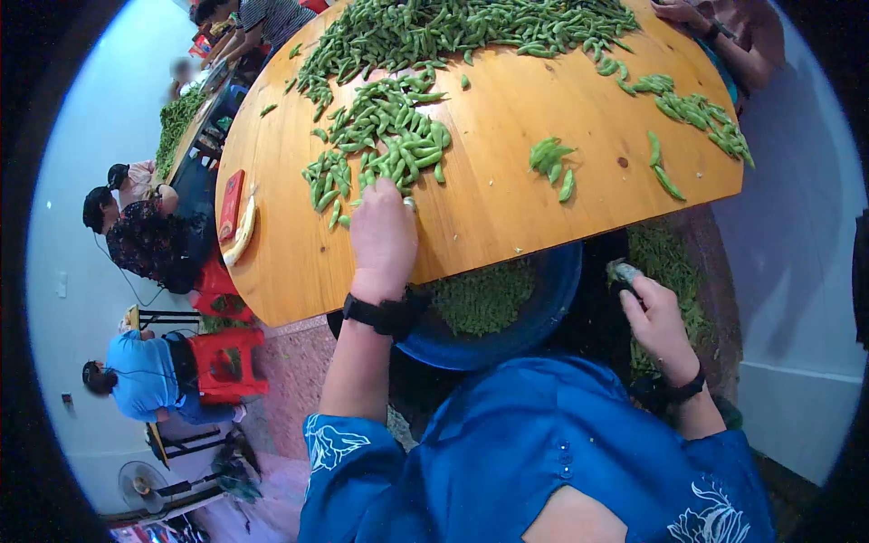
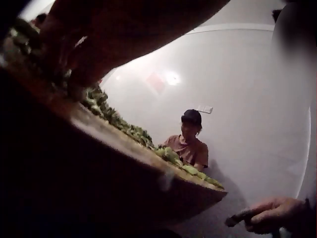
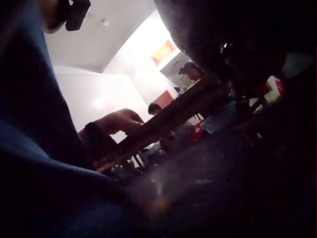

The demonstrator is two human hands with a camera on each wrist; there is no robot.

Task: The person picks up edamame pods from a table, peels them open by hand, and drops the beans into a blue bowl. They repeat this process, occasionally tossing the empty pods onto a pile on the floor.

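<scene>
My left hand (image 1: 385,231) reaches over the near side of the wooden table (image 1: 489,213), fingers pointing down at a cluster of green soybean pods (image 1: 407,145). Its fingertips are hidden among the nearest pods, so I cannot tell whether they pinch one. Out past the table's near edge, to the right, my right hand (image 1: 656,326) holds a small dark-green piece (image 1: 623,271) at its fingertips. That piece looks dark in the left wrist view. The right wrist view is mostly dark and shows my left hand (image 3: 121,121) at the table edge.
A blue basin (image 1: 566,290) with green beans sits below the table edge. Loose green husks (image 1: 670,271) lie low on the right. A large pod heap (image 1: 453,27) covers the far side. A red packet (image 1: 232,206) and peeled banana (image 1: 243,233) lie left. Another person sits opposite.
</scene>
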